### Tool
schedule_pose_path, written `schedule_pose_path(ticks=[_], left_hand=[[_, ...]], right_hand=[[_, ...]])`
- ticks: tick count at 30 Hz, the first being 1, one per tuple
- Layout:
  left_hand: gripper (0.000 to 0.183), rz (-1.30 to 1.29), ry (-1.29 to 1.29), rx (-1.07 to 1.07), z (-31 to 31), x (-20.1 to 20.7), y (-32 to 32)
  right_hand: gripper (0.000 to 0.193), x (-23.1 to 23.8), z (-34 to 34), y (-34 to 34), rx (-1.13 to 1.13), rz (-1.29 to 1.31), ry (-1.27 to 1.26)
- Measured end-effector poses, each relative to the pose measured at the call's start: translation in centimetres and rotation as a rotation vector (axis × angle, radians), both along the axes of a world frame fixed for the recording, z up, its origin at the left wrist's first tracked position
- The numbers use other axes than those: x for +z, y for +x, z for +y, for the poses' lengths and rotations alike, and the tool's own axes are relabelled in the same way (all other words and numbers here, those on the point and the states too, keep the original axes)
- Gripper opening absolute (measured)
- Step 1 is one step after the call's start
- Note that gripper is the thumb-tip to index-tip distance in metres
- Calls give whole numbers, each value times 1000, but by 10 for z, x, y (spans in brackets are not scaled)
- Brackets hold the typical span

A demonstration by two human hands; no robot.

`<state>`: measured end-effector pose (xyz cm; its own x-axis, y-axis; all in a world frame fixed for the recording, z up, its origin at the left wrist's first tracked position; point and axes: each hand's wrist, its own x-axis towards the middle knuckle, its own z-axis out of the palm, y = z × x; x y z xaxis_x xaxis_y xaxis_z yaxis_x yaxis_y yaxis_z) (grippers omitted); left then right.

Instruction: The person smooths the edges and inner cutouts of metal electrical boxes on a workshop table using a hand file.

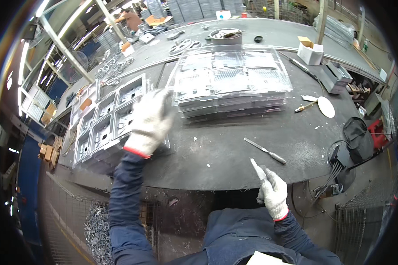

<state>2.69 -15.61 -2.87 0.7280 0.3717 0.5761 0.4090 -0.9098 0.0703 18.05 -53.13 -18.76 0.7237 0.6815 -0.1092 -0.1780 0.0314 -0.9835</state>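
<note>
My left hand (151, 121), in a white knit glove with red cuff, is over the right side of a compartment tray (102, 152). Motion smears its fingers, so whether it holds anything is unclear. Grey metal parts (102, 132) sit in the tray's square pockets. My right hand (274, 194), gloved alike, is closed near the table's front edge. A pale, narrow pointed shape (256, 169) juts from it; whether that is a finger or a tool I cannot make out. Just beyond lies a file-like hand tool (266, 150). Clear plastic trays (232, 84) stand stacked at the middle back.
A round pot (225, 39) and loose metal parts (184, 47) stand farther back. At right are a white carton (311, 51), a grey metal box (335, 77) and a white oval disc (326, 107). A wire bin of metal parts (97, 234) stands below left.
</note>
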Motion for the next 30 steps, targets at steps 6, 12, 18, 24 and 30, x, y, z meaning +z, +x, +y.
schedule_pose_path(ticks=[6, 12, 18, 24, 30], left_hand=[[59, 219, 237, -135, -14, -43, 168], [18, 282, 211, -251, -23, 38, 161], [32, 177, 423, -55, 20, 95, -34], [36, 355, 177, 353, 35, 58, -216], [41, 259, 72, 434, 60, 27, -258]], right_hand=[[41, -6, -2, -2, 49, 1, 21], [48, -10, -7, -5, -15, -53, -2], [45, -4, -14, -1, 10, -28, -85], [51, 2, -10, 5, 56, -76, 15], [50, 27, 3, 13, 72, -202, 41]])
